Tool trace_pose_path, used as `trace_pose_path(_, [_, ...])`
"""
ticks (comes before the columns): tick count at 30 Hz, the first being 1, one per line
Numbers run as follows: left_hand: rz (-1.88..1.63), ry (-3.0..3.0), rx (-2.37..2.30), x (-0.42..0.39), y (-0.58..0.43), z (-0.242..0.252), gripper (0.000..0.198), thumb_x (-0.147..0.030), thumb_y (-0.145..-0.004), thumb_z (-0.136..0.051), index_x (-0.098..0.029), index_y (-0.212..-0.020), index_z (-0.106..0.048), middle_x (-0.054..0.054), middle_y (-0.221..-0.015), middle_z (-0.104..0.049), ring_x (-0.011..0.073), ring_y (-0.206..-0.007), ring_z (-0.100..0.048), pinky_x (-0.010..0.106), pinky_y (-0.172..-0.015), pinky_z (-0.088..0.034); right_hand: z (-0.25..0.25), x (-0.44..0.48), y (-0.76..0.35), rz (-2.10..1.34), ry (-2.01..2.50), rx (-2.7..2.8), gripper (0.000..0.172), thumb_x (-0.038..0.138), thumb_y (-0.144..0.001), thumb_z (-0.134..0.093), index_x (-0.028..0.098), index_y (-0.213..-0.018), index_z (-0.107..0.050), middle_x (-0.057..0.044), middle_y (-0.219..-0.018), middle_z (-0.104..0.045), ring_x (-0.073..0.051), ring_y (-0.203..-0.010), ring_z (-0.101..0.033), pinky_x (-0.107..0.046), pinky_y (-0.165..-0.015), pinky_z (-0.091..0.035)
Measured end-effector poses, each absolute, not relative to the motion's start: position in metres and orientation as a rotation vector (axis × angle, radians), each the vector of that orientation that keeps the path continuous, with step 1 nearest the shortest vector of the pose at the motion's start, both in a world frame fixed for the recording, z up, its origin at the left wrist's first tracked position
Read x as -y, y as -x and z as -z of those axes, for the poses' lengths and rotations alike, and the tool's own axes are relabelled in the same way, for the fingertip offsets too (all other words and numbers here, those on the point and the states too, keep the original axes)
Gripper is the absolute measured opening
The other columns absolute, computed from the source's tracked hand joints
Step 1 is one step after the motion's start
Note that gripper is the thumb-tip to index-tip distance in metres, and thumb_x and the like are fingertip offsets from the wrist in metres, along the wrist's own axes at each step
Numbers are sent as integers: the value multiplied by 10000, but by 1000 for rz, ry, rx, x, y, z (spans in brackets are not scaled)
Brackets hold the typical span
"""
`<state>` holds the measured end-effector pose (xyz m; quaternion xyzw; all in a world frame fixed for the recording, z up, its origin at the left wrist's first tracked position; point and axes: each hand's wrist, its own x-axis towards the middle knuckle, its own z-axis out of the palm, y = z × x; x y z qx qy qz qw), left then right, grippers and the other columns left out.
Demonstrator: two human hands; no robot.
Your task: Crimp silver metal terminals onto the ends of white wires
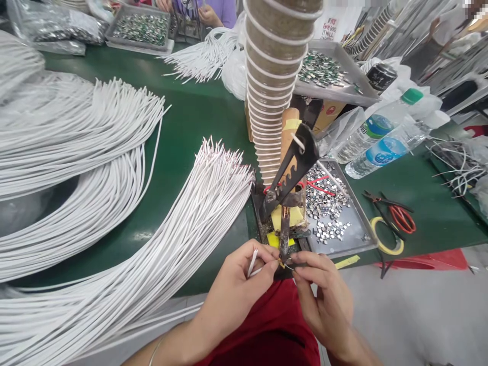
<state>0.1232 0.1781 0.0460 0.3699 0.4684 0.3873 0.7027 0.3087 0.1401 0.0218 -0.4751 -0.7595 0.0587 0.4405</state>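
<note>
My left hand (236,284) pinches the stripped end of a white cable (252,262) just in front of a small black lever press (292,190) at the table's near edge. My right hand (324,295) is closed in a pinch beside it, fingertips meeting the cable's tip at the press's base; what they hold is too small to name. A metal tray (358,239) of small silver connector parts sits right of the press.
Large bundles of white cables (114,244) cover the green table on the left. A tall paper-cup stack (272,76), two water bottles (381,142), red-handled scissors (398,216), a tape roll (385,239) and another tray (335,76) stand around. Another person's hands (208,15) work far back.
</note>
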Motion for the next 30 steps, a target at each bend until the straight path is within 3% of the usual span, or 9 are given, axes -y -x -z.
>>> trace_pose_path(7, [-876,-799,-1031,-179,-123,-50,173,-208,-840,-766,-196,-728,-634,-6,-870,-715,126,-720,-599,235,-742,-503,-22,-141,-308,-124,1180,1902,280,8,-954,-646,214,-1143,-646,-89,-1081,-784,-196,-976,-791,-344,-832,-669])
trace_pose_path(15, [-937,-921,-1070,-171,-125,-50,127,-179,-863,-723,-209,-761,-652,34,-956,-764,178,-907,-719,262,-868,-569,-21,-139,-305,-57,1195,1959,309,7,-939,-675,198,-1181,-647,-83,-1059,-755,-195,-977,-754,-331,-847,-653])
trace_pose_path(24, [-878,-989,-1060,-163,-127,-43,135,-197,-898,-667,-223,-781,-607,43,-963,-765,194,-923,-724,269,-838,-585,-28,-135,-315,-350,1212,1804,215,89,-971,-673,230,-1132,-665,-36,-1080,-575,-169,-957,-594,-323,-885,-564])
trace_pose_path(30, [-828,-1282,-985,-154,-131,-32,179,-73,-912,-584,-223,-817,-608,3,-921,-692,162,-846,-652,250,-806,-531,-37,-134,-316,-615,1195,1823,204,143,-1024,-636,269,-1173,-695,-4,-953,-555,-151,-857,-572,-253,-754,-558])
